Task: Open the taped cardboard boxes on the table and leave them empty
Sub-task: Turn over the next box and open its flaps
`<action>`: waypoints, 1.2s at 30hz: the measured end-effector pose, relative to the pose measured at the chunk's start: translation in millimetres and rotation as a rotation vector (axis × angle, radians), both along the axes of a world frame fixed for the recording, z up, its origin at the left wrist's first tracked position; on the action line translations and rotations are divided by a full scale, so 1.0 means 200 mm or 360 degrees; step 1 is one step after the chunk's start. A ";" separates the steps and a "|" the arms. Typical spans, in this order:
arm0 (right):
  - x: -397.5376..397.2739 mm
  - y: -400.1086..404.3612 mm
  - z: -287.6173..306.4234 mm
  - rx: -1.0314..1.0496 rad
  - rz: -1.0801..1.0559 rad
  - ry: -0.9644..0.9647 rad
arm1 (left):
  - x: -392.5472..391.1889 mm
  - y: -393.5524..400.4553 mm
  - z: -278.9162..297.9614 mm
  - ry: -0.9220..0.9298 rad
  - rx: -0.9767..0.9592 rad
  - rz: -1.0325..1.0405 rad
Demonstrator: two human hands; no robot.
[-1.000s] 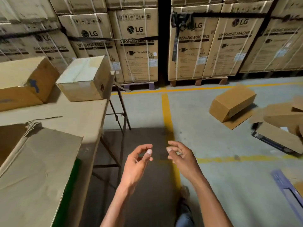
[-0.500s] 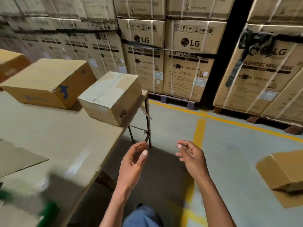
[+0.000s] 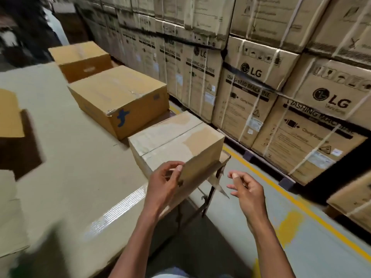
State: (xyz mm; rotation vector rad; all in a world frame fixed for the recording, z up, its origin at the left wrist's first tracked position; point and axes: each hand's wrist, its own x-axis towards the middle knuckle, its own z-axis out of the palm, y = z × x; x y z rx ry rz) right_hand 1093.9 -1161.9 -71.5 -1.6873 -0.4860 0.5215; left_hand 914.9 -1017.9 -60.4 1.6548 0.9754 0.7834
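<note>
Table (image 3: 66, 157) carries sealed box (image 3: 176, 141) at corner, seam running toward stacked cartons (image 3: 261, 93); left hand (image 3: 164, 185) at its near edge, grip unclear; right hand (image 3: 246, 190) loosely curled, empty

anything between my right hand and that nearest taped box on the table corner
Nothing visible does. The right hand hangs over the floor beside the nearest taped box, with only open air between; the left hand is already at its near corner.

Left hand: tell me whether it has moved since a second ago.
Yes. The left hand has moved forward from open floor to the near corner of the small taped box.
</note>
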 end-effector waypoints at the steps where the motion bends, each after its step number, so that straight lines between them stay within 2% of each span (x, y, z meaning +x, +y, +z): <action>1: 0.05 0.07 0.00 0.0003 0.0039 -0.0003 | 0.02 0.04 0.01 -0.0001 0.0019 0.0051; 5: 0.28 0.36 0.00 0.0016 0.0240 -0.0135 | 0.07 0.19 0.01 0.0054 0.0122 0.0320; 9: 0.50 0.65 0.04 0.0023 0.0455 -0.0213 | 0.10 0.30 -0.03 0.0151 0.0201 0.0731; 13: 0.69 0.94 0.05 -0.0152 0.0679 -0.0391 | 0.13 0.37 -0.09 0.0361 0.0008 0.1065; 16: 0.79 1.12 0.03 -0.0437 0.0946 -0.0488 | 0.17 0.41 -0.14 0.0381 -0.0234 0.1061; 20: 0.88 1.26 -0.02 -0.0752 0.1299 -0.0395 | 0.21 0.43 -0.16 0.0371 -0.0319 0.1094; 24: 0.92 1.32 -0.07 -0.0761 0.1442 -0.0400 | 0.22 0.43 -0.17 0.0311 -0.0417 0.1230; 30: 0.92 1.29 -0.07 -0.0539 0.1495 -0.0124 | 0.19 0.40 -0.20 0.0126 -0.0470 0.1129; 36: 0.91 1.27 -0.06 -0.0463 0.1460 -0.0094 | 0.20 0.38 -0.20 0.0096 -0.0471 0.1157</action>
